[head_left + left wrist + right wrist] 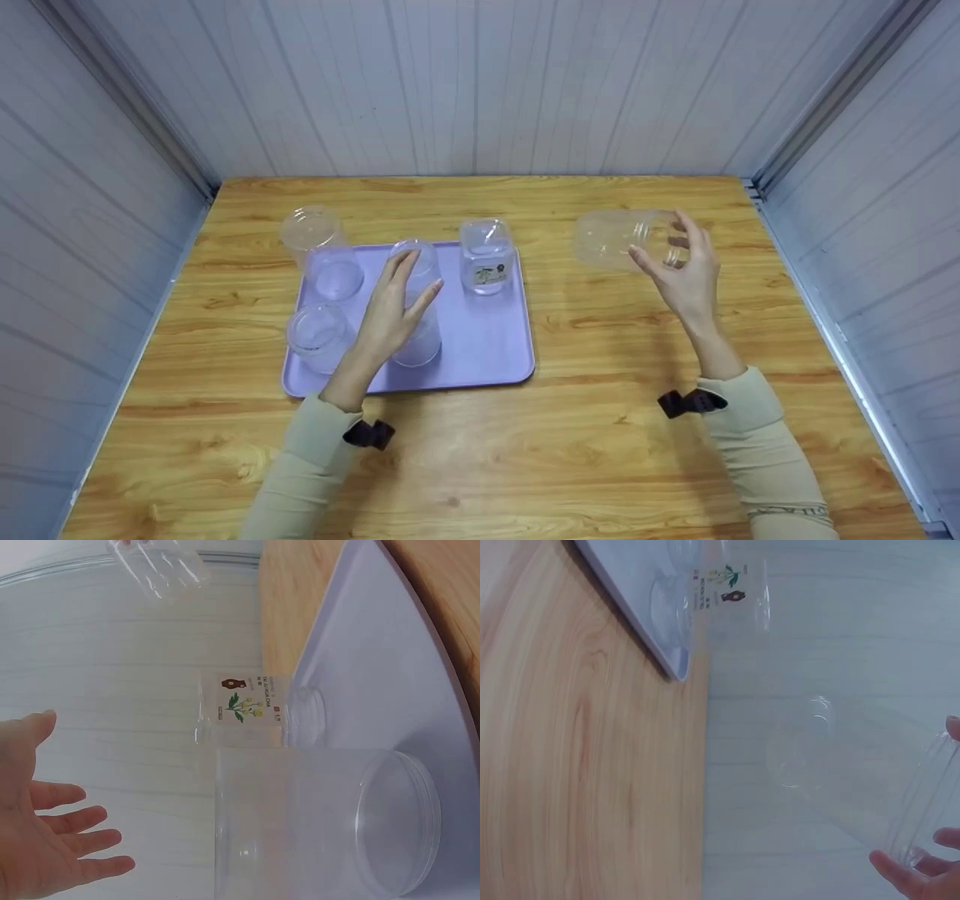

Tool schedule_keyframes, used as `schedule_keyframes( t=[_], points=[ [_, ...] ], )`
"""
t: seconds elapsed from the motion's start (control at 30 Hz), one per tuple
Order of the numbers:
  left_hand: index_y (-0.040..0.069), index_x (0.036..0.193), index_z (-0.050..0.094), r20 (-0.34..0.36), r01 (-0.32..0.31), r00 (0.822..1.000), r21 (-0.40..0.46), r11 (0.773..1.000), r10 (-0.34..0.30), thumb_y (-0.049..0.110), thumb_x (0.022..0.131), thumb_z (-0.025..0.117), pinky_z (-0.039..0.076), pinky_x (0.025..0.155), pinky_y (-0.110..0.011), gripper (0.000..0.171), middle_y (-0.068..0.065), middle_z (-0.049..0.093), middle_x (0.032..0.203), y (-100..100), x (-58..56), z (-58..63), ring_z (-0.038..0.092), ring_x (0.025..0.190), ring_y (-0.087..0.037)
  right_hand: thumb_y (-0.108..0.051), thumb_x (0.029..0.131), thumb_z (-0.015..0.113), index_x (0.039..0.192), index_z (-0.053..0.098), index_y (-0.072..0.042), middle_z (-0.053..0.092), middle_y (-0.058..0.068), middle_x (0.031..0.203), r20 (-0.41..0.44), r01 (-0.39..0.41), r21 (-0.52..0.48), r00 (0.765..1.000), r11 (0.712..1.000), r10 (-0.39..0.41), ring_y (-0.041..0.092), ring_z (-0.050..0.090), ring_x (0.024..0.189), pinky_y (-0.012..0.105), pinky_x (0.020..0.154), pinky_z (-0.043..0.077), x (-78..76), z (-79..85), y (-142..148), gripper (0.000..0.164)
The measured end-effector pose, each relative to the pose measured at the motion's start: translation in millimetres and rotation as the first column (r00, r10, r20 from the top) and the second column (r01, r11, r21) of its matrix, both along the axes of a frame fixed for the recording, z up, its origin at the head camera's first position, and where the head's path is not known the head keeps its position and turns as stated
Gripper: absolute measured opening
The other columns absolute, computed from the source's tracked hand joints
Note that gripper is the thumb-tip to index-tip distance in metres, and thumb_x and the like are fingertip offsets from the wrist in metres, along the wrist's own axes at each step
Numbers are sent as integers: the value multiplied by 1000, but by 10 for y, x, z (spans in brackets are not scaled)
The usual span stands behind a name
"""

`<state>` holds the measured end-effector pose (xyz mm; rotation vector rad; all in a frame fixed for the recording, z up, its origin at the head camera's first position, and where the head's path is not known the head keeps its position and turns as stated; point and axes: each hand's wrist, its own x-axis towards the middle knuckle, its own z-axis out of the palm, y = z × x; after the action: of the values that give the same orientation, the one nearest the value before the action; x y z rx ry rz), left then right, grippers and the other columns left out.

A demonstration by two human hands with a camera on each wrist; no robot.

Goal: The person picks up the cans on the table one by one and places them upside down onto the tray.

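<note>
My right hand (688, 281) grips a clear plastic jar (611, 238) by its ringed mouth end, thumb on the near side, and the jar lies sideways in the air right of the tray. In the right wrist view that jar (847, 765) points its base toward the labelled one. Over the lilac tray (480, 352) my left hand (386, 315) is spread above a tall clear jar (418, 341), fingers apart from it in the left wrist view. A square clear jar with a plant label (487, 262) stands at the tray's back right.
Two more clear jars occupy the tray's left side: a tall one (334, 274) at the back and a wider one (319, 337) in front. The wooden table (525, 465) meets pale panel walls (480, 90) behind and at both sides.
</note>
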<state>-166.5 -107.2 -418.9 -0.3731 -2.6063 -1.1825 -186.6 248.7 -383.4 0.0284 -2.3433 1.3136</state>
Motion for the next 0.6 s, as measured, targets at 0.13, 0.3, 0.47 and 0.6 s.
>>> schedule_keyframes(
  t=[0.13,0.3,0.47,0.6],
  points=[
    [-5,131,37,-21,0,1000,23,1000,0,35,88,52,26,101,-37,60,-17,37,131,19,22,2,33,123,-26,-12,74,71,130,40,2,47,20,117,-34,-20,-18,999,1000,19,27,49,100,39,73,47,139,99,-84,66],
    [-4,130,38,-45,-4,999,52,999,6,32,87,55,27,100,-38,59,-19,39,130,55,32,-10,35,121,-26,-10,75,69,130,39,3,46,21,118,-46,-62,-72,997,995,59,30,49,100,30,71,47,204,88,-122,64],
    [-3,132,37,-53,-1,999,88,996,6,32,87,54,27,100,-40,59,-19,38,130,106,28,-14,34,122,-28,-8,75,68,130,39,3,45,21,118,-47,-115,-140,993,983,110,34,47,100,27,71,46,242,65,-178,63],
    [0,135,33,-40,2,999,113,994,2,35,88,52,27,99,-43,61,-18,35,132,151,29,-15,33,122,-29,-6,75,68,130,39,4,46,20,117,-45,-140,-178,990,974,134,33,48,99,24,70,47,272,48,-253,62]
  ],
)
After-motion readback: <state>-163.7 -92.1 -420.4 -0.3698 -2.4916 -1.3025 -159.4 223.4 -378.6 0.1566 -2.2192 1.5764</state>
